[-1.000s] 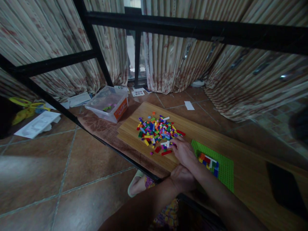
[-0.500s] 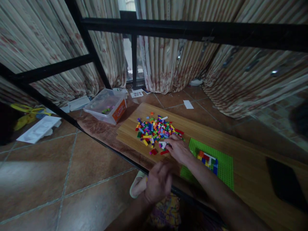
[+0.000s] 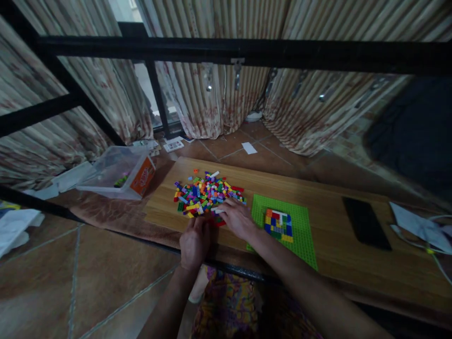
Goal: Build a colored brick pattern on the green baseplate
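Observation:
A heap of mixed-colour toy building bricks (image 3: 208, 190) lies spread over the left part of a wooden board (image 3: 335, 207). My right hand (image 3: 237, 217) reaches into the near right side of the heap, its fingers closed at a white brick (image 3: 219, 210). Low at the heap's front edge is my left hand (image 3: 195, 242), fingers curled in; what they hold, if anything, is hidden. To the right of the heap, a green baseplate (image 3: 302, 216) bears a small multicoloured brick build (image 3: 278, 226). My right forearm passes over the baseplate's near corner.
A clear plastic box (image 3: 106, 188) with an orange label and some pieces stands at the left. Right of the baseplate lies a black flat device (image 3: 365, 221), with white cables (image 3: 413, 240) beyond. A dark metal rail (image 3: 219, 49) and curtains (image 3: 197, 103) rise behind.
My left hand has moved up to the front edge of the heap, beside my right hand. The view has swung right, showing more of the baseplate and the cables.

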### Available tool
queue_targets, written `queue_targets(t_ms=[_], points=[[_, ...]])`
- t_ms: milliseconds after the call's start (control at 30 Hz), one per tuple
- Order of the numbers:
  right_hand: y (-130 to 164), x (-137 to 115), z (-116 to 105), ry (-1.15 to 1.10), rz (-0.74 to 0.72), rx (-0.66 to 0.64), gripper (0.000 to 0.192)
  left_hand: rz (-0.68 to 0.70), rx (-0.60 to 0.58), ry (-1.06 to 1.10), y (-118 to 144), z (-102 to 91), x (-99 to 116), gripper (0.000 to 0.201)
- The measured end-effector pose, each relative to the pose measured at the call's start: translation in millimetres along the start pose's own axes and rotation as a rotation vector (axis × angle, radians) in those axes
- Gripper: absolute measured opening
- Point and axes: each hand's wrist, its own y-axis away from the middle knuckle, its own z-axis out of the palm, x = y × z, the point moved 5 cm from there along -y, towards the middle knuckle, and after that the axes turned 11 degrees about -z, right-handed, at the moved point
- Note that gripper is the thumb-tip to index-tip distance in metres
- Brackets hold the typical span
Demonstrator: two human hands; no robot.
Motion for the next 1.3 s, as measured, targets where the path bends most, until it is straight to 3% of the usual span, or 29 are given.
queue_targets(t_ms=[300,633,867,1033,1300], points=[[53,-3,-5,-0.162,0.257,0.271,0.013,0.051,0.117,0.196,-10,1.4,3,0.018],[73,-3,3,-0.088,0.368,0.253,0.011,0.162,0.058,0.149,-9,6.9,14,0.032],[69,4,0,-0.068,0.372,0.248,0.016,0.24,0.051,0.237,-13,3.6,8,0.021],[45,3,-4,-0.051,0.294,0.203,0.022,0.248,0.111,0.304,-9,3.1,2,0.023],[-1,-4,5,0.076,0.187,-0.054,0.017,0.257,0.139,0.333,-8,5.2,-2,0.021]])
